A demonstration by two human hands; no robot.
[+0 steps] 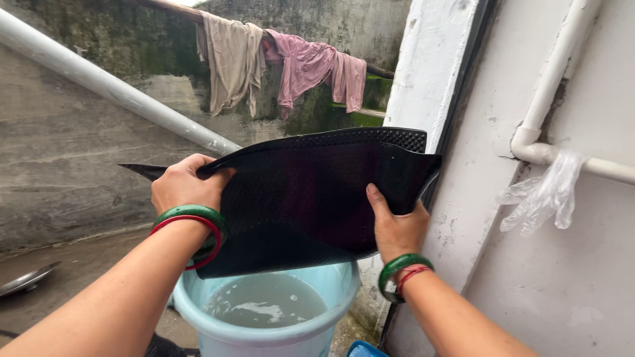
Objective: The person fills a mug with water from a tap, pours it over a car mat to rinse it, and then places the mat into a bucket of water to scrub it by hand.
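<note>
Both hands are clamped on a black rubber mat (311, 198), held up flat and a little curled right over a pale blue bucket (264, 330) of soapy water: the left hand (185, 185) has its fingers curled tight over the mat's upper left edge, the right hand (397, 228) pinches the lower right side with the thumb pressed on the face. Green and red bangles ring each wrist, a grey pipe (112, 89) slants behind, and beige and pink clothes (284, 63) hang on the mossy wall.
</note>
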